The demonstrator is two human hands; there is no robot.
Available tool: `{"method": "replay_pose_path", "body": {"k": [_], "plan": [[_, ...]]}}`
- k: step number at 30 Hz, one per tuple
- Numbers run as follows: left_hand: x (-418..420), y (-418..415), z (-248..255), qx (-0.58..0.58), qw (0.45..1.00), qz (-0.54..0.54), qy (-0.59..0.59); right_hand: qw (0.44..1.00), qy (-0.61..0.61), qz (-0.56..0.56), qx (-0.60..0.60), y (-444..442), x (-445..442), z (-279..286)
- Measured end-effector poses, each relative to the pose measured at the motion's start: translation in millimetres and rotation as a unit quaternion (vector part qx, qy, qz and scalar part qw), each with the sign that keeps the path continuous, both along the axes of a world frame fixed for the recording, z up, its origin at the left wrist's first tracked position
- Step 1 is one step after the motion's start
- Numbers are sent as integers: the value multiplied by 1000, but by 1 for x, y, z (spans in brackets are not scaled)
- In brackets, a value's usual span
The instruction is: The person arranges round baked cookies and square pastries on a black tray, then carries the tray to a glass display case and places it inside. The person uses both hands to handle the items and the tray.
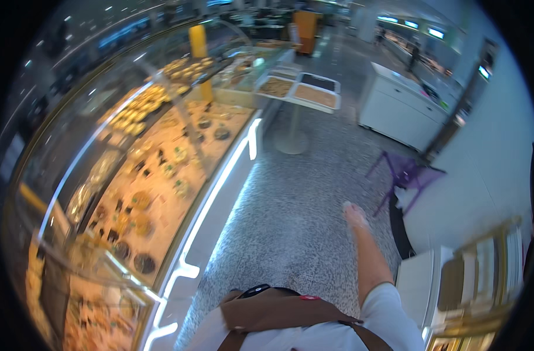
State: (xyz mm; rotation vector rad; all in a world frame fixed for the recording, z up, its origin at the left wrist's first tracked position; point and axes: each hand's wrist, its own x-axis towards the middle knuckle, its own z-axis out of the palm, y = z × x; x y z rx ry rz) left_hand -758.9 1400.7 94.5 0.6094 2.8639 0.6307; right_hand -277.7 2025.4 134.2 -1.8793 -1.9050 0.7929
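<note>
My right hand (pixel 356 215) hangs out ahead of me over the grey speckled floor (pixel 289 210). It looks covered by a thin clear glove, and blur hides how its fingers are set. Nothing plainly shows in it. Nearest to it stands a purple stool or small chair (pixel 405 173) by the white wall. My left hand is not in view. Below me are my brown apron (pixel 271 309) and white sleeve (pixel 387 302). To my left runs a lit glass display case (pixel 214 193) with round baked goods (pixel 141 219) and small dark signs on its pale shelf.
A pedestal stand holds white-rimmed trays (pixel 317 94) at the aisle's far end. A white drawer cabinet (pixel 398 105) stands against the right side. A rack with trays or boards (pixel 477 272) is close at my right. An orange cabinet (pixel 306 30) stands farther off.
</note>
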Motion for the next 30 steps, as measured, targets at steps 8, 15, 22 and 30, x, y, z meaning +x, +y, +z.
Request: {"method": "replay_pose_path", "body": {"k": [8, 15, 22, 30], "plan": [[110, -35, -34, -140, 961, 157, -181, 980, -16, 197, 23, 100, 42, -116], [210, -23, -178, -118, 904, 158, -380, 904, -208, 349, -131, 41, 46, -228], [252, -183, -122, -77, 840, 492, -217, 825, -189, 515, -132, -46, -42, -238], [157, -398, -63, -88, 812, 576, -34, 816, -242, 513, -117, -138, -44, -222]]}}
